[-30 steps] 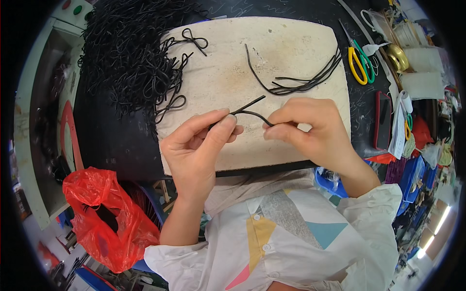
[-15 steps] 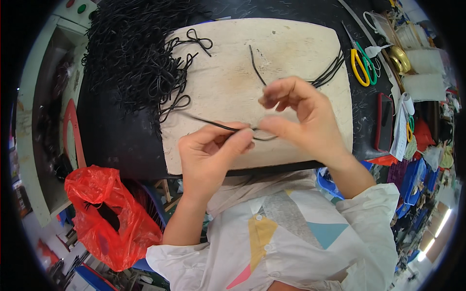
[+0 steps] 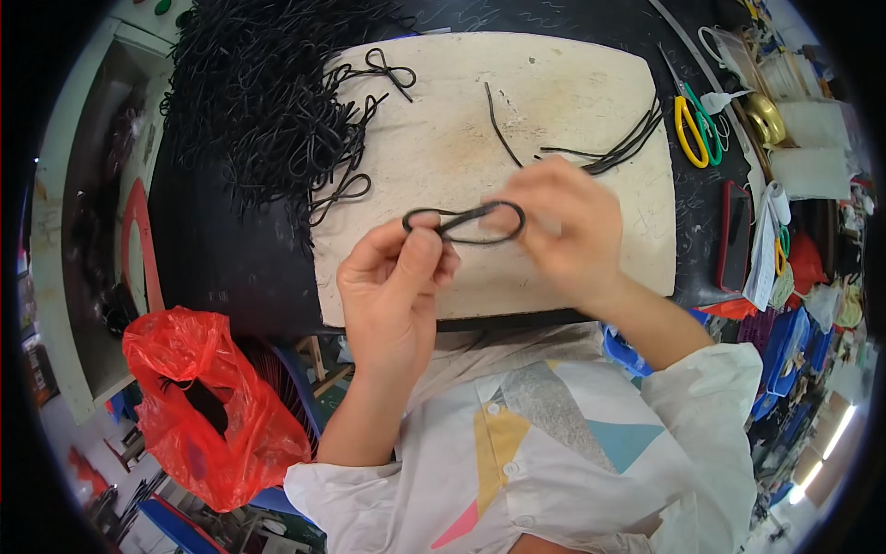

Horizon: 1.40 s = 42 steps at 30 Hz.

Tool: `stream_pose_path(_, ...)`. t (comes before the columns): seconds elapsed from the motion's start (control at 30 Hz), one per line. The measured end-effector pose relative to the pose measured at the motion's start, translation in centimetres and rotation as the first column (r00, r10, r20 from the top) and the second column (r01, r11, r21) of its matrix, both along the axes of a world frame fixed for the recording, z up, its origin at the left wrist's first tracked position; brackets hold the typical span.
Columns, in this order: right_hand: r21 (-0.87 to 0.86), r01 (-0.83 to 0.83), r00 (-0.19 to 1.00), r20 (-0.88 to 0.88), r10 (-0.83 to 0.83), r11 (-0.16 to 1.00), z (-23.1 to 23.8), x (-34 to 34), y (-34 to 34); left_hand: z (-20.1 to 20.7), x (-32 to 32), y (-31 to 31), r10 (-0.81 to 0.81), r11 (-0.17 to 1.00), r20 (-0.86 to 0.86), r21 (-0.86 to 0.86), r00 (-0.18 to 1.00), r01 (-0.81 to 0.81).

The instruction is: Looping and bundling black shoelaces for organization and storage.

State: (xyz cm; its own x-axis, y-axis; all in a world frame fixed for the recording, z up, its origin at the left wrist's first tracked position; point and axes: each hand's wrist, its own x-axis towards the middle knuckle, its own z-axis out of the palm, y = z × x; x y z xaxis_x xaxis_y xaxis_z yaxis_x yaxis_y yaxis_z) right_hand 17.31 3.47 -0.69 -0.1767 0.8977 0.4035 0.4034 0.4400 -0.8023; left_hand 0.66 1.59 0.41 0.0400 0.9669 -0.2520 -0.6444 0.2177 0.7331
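A black cord (image 3: 473, 241) is bent into two loops over the pale board (image 3: 591, 249). My left hand (image 3: 392, 277) pinches it between thumb and fingers where the strands cross, a small loop rising around the fingertips. At the larger right-hand loop is my right hand (image 3: 568, 231), its fingers curled in on the cord and smeared by motion. Where the cord's ends lie is hard to make out. One loose cord piece (image 3: 498, 125) lies on the board beyond my right hand, and several straight cords (image 3: 618, 157) lie along the board's right side.
A large heap of black cords (image 3: 268, 102) covers the far left, with bow-shaped tied cords (image 3: 388, 69) at its edge. Scissors (image 3: 692, 129) with yellow and green handles and a red-edged phone (image 3: 734, 235) lie right of the board. A red plastic bag (image 3: 212, 415) hangs lower left.
The cord, stretched out leftward from my left hand before, is now folded into loops. My right hand has moved down onto the cord and its fingers have closed in.
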Motion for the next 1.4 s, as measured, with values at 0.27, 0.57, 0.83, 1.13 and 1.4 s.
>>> stream_pose_path(0.27,0.437,0.002,0.947,0.287,-0.141,0.899,0.7,-0.3,-1.5,-1.2,-0.3,0.3,-0.042,0.917,-0.667,0.27,0.744,0.294)
stream_pose_path(0.57,-0.587,-0.481,0.724,-0.685,-0.083,0.651,0.8,0.3,-1.4,-1.0,-0.9,0.0,-0.477,0.865,-0.238,0.043,0.846,0.5)
stream_pose_path(0.83,-0.632,-0.401,0.815,-0.576,-0.055,0.663,2.1,0.1,-1.3,0.4,-0.7,-0.1,-0.286,0.936,-0.483,0.042,0.827,0.349)
stream_pose_path(1.13,-0.548,-0.29,0.953,-0.088,0.291,0.785,2.9,1.0,-1.6,0.4,-1.2,0.4,-0.324,0.924,-0.581,-0.024,0.747,0.382)
stream_pose_path(1.4,-0.54,-0.158,0.931,-0.361,-0.058,0.827,1.3,0.1,-2.7,-0.3,-1.6,-0.1,-0.368,0.924,-0.383,-0.046,0.847,0.38)
